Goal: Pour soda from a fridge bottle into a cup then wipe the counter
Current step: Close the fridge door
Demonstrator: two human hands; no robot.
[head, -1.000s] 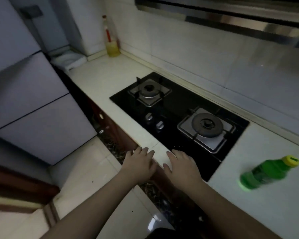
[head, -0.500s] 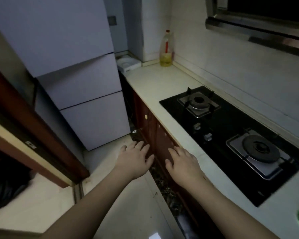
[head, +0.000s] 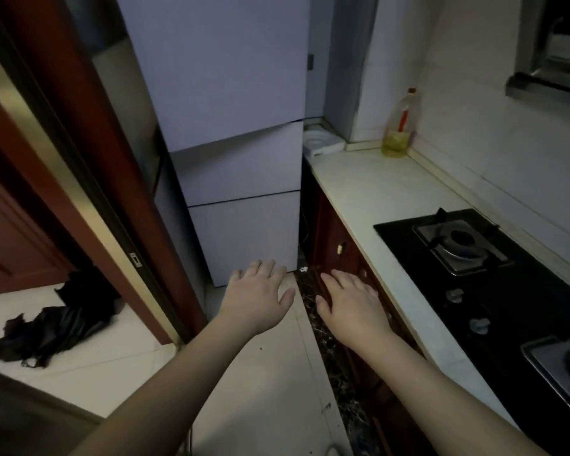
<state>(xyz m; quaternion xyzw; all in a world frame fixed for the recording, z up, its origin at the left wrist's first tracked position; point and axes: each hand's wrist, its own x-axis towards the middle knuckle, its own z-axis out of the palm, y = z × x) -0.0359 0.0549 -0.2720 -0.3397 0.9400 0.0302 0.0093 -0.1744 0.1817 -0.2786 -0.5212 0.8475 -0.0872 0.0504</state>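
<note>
Far left on the floor: crumpled black bag (head: 51,327), beside the brown door frame (head: 89,179). Fridge (head: 234,133) stands centre-far, all doors closed; soda bottle not visible. Left hand (head: 257,299) held out palm-down over the floor, grip spread, holding nothing. Right hand (head: 351,306) just beside it, in front of the cabinet fronts, grip spread too. Bench (head: 369,189) runs right: oil bottle (head: 399,126) at far end, gas hob (head: 487,274) nearer.

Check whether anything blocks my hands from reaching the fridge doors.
Nothing visible does. Left hand and right hand are open over bare floor, and the fridge stands ahead, doors closed.
</note>
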